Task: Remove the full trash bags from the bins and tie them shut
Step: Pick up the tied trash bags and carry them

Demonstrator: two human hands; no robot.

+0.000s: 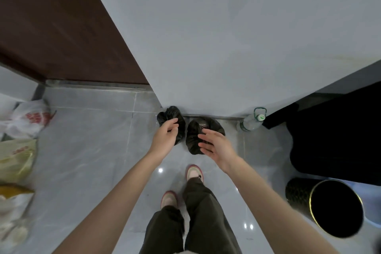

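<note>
Two small black trash bags rest on the grey tile floor against the white wall: the left bag (172, 118) and the rounder right bag (195, 132). My left hand (165, 135) hovers over the left bag with fingers curled and apart, holding nothing. My right hand (216, 146) is spread flat in front of the right bag, also holding nothing. A round black bin (327, 206) with a gold rim stands at the lower right; its inside looks dark and I cannot tell whether a bag is in it.
A plastic water bottle (252, 121) stands by the wall, right of the bags. Black furniture (338, 136) fills the right side. White and yellow plastic bags (24, 121) lie along the left edge. A brown door (51, 27) is at upper left. My feet (181, 187) stand below the bags.
</note>
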